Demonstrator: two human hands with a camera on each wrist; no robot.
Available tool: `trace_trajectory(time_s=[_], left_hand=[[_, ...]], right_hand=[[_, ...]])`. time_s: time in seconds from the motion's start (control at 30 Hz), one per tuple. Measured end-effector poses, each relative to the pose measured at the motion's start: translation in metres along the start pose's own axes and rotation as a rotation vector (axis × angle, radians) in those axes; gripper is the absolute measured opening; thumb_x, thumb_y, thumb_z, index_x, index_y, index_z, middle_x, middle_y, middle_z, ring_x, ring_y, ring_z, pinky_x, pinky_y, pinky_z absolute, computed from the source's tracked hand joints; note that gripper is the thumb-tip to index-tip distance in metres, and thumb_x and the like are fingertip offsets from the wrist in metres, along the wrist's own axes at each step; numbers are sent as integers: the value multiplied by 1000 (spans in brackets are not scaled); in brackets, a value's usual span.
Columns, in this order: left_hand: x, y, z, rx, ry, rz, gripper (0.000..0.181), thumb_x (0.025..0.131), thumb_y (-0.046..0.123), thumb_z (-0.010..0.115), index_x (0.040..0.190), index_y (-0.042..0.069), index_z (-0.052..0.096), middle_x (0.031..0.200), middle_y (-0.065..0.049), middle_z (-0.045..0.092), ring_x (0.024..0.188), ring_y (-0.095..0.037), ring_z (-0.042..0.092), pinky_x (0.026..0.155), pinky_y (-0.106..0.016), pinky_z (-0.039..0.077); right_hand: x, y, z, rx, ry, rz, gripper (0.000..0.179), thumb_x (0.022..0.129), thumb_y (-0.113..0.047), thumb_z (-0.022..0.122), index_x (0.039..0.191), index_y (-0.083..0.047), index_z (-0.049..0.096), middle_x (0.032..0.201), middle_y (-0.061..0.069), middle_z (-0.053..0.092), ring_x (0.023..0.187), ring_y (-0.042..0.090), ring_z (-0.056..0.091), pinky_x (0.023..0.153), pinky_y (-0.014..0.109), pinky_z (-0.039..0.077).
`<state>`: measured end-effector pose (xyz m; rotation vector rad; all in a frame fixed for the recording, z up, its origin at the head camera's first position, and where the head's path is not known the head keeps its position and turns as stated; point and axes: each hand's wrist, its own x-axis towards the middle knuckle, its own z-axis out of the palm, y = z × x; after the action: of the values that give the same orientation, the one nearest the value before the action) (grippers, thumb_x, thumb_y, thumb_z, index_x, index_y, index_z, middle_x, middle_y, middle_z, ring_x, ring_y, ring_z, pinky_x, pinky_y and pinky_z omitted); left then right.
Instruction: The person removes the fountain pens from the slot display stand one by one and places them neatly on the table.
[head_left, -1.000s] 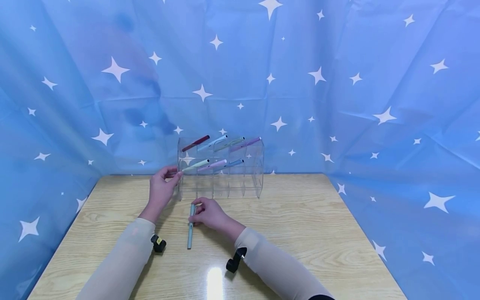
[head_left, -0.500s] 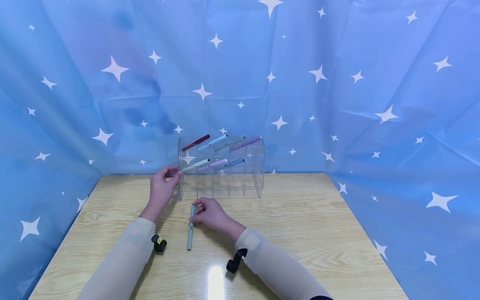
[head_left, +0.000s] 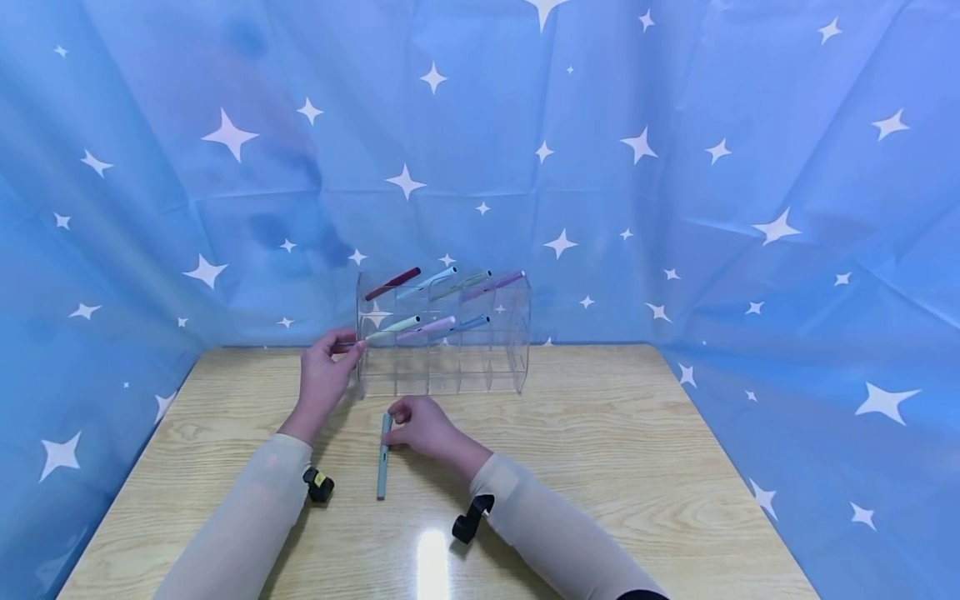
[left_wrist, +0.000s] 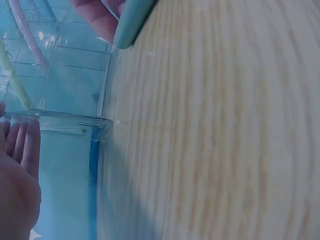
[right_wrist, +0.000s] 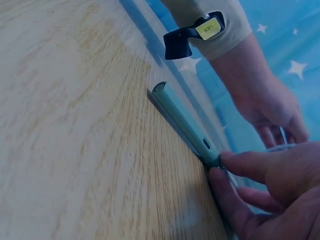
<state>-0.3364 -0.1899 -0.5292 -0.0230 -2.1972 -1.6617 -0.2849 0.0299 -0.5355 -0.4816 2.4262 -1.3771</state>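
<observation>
A clear acrylic pen rack (head_left: 442, 379) stands at the back of the table with several pens slanting in its upper compartments. My left hand (head_left: 326, 375) holds the rack's left side panel, thumb at the front edge, fingers at the outer side. In front of the rack, my right hand (head_left: 423, 429) pinches a teal pen (head_left: 382, 475) between thumb and fingers near its far end. The near end of the pen (right_wrist: 180, 112) points toward me, low over the wood, with its shadow close beside it. Part of the far end is hidden by the right fingers.
A red pen (head_left: 393, 284) leads the upper row in the rack; a pale green pen (head_left: 393, 327) leads the row below. The wooden table (head_left: 600, 467) meets a blue star-printed curtain (head_left: 480, 150) behind and at both sides.
Between my right fingers the teal pen has turned slightly, its clip no longer showing in the head view, and it has shifted a little right. My left hand stays on the rack.
</observation>
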Motion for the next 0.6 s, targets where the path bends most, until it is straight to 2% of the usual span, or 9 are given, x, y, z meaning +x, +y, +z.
trace_trajectory(time_s=[0.17,0.33,0.6], left_hand=[[0,2,0,-5,4,9,36,105,29,81,129,2,76,122,-12,77,107,-24,69,75,-17,61],[0,3,0,1,7,14,36,106,29,80,129,2,76,122,-11,78,107,-22,70,75,-16,60],[0,2,-1,22,-2,15,38,106,31,79,130,2,75,123,-12,77,110,-24,70,77,-15,58]], right_hand=[[-3,-2,-1,6,5,8,44,90,-7,92,129,3,73,106,7,68,90,11,60,82,27,56],[-7,-5,-4,71,12,30,48,92,-9,91,134,1,72,116,8,69,96,12,66,84,27,59],[-14,-5,-15,172,59,6,48,98,-18,86,139,0,69,130,17,69,97,18,70,81,36,63]])
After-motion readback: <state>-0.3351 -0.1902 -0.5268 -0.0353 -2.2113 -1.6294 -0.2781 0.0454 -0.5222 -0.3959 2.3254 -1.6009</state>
